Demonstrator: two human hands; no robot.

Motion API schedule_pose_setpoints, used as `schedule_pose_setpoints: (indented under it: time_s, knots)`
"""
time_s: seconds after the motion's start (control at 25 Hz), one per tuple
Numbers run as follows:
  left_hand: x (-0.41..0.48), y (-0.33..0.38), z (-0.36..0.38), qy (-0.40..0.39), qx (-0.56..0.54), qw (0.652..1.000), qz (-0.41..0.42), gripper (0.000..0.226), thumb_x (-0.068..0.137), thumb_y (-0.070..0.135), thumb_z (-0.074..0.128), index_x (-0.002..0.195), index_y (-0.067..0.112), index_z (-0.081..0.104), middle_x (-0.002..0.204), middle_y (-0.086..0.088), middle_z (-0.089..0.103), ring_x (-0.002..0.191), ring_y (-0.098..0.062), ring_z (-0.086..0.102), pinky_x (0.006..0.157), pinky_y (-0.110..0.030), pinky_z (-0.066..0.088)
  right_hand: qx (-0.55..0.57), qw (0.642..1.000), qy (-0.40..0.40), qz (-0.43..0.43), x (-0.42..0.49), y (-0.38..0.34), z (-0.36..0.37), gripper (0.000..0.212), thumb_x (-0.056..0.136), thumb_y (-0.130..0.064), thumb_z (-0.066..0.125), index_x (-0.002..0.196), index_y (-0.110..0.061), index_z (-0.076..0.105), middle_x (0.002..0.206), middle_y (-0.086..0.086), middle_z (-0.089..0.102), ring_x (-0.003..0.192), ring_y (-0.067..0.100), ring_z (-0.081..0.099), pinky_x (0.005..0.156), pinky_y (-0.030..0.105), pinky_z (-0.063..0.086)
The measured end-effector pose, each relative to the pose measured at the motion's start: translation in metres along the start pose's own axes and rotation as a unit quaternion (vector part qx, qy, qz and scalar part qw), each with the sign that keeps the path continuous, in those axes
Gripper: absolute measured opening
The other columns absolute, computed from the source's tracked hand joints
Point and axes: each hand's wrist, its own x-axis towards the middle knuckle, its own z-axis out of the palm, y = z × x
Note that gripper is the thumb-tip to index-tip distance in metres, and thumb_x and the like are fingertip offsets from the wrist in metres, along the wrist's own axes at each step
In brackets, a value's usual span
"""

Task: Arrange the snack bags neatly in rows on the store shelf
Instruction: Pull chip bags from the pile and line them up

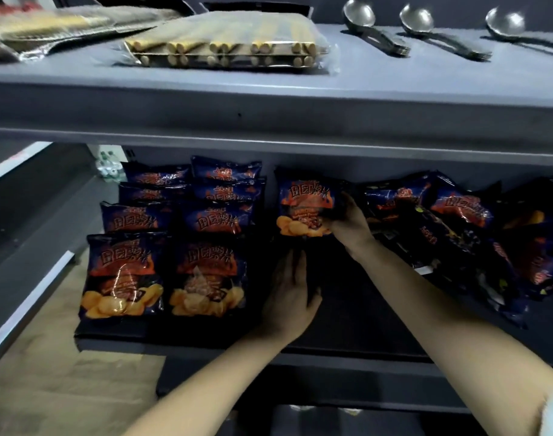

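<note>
Dark blue snack bags with orange chips printed on them lie on the lower shelf (347,309). Two tidy rows (168,247) of several overlapping bags fill its left part. My right hand (347,220) grips the right edge of one snack bag (303,206) at the back of the shelf's middle. My left hand (289,294) lies flat, fingers straight, on the dark shelf surface in front of that bag. A loose heap of bags (451,234) sprawls on the right.
The upper shelf (269,102) overhangs the bags. On it lie packs of wafer rolls (225,45) and three metal ladles (372,29). Bottles (108,168) stand behind the left rows. A neighbouring shelf unit (23,221) runs along the left.
</note>
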Motion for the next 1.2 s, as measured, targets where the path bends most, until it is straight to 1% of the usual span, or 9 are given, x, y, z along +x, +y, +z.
schedule_pose_setpoints:
  time_s: [0.16, 0.28, 0.44, 0.64, 0.76, 0.92, 1.0, 1.08, 1.2]
  knots:
    - [0.003, -0.005, 0.007, -0.056, 0.059, 0.997, 0.018, 0.079, 0.082, 0.054, 0.007, 0.149, 0.012, 0.011, 0.157, -0.012, 0.011, 0.145, -0.028, 0.006, 0.115, -0.036, 0.001, -0.021, 0.999, 0.005, 0.038, 0.023, 0.021, 0.028, 0.061, 0.069, -0.026, 0.071, 0.126, -0.023, 0.049, 0.118, 0.004, 0.062, 0.106, 0.022, 0.060, 0.097, 0.045, 0.048]
    - [0.004, -0.005, 0.006, -0.086, 0.058, 0.995, 0.007, 0.080, 0.081, 0.055, 0.003, 0.149, 0.012, 0.009, 0.157, -0.012, 0.011, 0.144, -0.029, 0.005, 0.116, -0.038, 0.003, -0.063, 0.996, 0.033, 0.046, 0.025, 0.021, 0.038, 0.065, 0.079, -0.026, 0.066, 0.137, -0.023, 0.038, 0.129, 0.007, 0.056, 0.114, 0.027, 0.056, 0.100, 0.042, 0.044]
    - [0.004, -0.005, 0.005, -0.115, 0.077, 0.990, 0.005, 0.065, 0.096, 0.045, 0.025, 0.149, 0.011, 0.009, 0.157, -0.013, 0.009, 0.144, -0.031, 0.003, 0.116, -0.040, 0.002, -0.129, 0.985, 0.076, 0.081, 0.022, 0.013, 0.040, 0.063, 0.084, -0.022, 0.060, 0.140, -0.019, 0.030, 0.126, 0.012, 0.056, 0.114, 0.032, 0.055, 0.086, 0.027, 0.040]
    - [0.003, -0.007, 0.006, -0.098, 0.068, 0.993, 0.014, 0.080, 0.080, 0.053, 0.004, 0.148, 0.011, 0.017, 0.155, -0.014, 0.017, 0.143, -0.033, 0.011, 0.116, -0.043, 0.008, -0.145, 0.983, 0.103, -0.039, -0.002, 0.009, 0.035, 0.054, 0.081, -0.009, 0.064, 0.130, -0.008, 0.041, 0.124, 0.016, 0.054, 0.115, 0.030, 0.052, 0.077, 0.014, 0.032]
    - [0.007, -0.008, 0.006, -0.047, 0.045, 0.997, 0.035, 0.074, 0.082, 0.048, 0.015, 0.145, 0.011, 0.028, 0.151, -0.014, 0.027, 0.140, -0.033, 0.023, 0.115, -0.044, 0.016, -0.175, 0.972, 0.104, -0.112, -0.024, 0.003, 0.015, 0.064, 0.080, -0.012, 0.070, 0.137, -0.006, 0.040, 0.130, 0.016, 0.050, 0.120, 0.026, 0.048, 0.088, 0.010, 0.030]
    - [0.028, 0.027, 0.005, 0.025, -0.015, 0.993, 0.115, 0.063, 0.082, 0.038, 0.036, 0.137, 0.005, 0.041, 0.142, -0.016, 0.042, 0.133, -0.034, 0.037, 0.109, -0.049, 0.032, -0.231, 0.928, 0.153, -0.250, -0.066, -0.005, -0.036, 0.053, 0.079, -0.006, 0.068, 0.129, -0.006, 0.051, 0.127, 0.014, 0.054, 0.120, 0.018, 0.047, 0.103, 0.021, 0.036]
    - [0.042, 0.063, 0.003, 0.049, -0.058, 0.984, 0.158, 0.064, 0.080, 0.035, 0.040, 0.136, 0.004, 0.040, 0.143, -0.016, 0.040, 0.134, -0.033, 0.035, 0.110, -0.048, 0.030, -0.250, 0.905, 0.183, -0.291, -0.084, -0.003, -0.068, 0.044, 0.079, -0.004, 0.067, 0.122, -0.007, 0.057, 0.123, 0.011, 0.056, 0.117, 0.013, 0.047, 0.103, 0.021, 0.036]
    - [0.052, 0.104, 0.000, 0.067, -0.094, 0.970, 0.214, 0.063, 0.080, 0.032, 0.043, 0.136, 0.004, 0.041, 0.142, -0.014, 0.042, 0.134, -0.029, 0.035, 0.112, -0.047, 0.027, -0.253, 0.899, 0.226, -0.278, -0.101, 0.003, -0.105, 0.037, 0.081, -0.002, 0.064, 0.117, -0.008, 0.061, 0.123, 0.008, 0.056, 0.117, 0.010, 0.048, 0.102, 0.015, 0.035]
    - [0.061, 0.156, 0.006, 0.085, -0.095, 0.944, 0.306, 0.059, 0.079, 0.027, 0.048, 0.134, 0.006, 0.045, 0.132, -0.012, 0.053, 0.125, -0.025, 0.047, 0.113, -0.044, 0.025, -0.267, 0.899, 0.269, -0.221, -0.126, 0.019, -0.157, 0.036, 0.081, 0.000, 0.062, 0.116, -0.008, 0.062, 0.127, 0.008, 0.053, 0.115, 0.005, 0.046, 0.099, 0.006, 0.031]
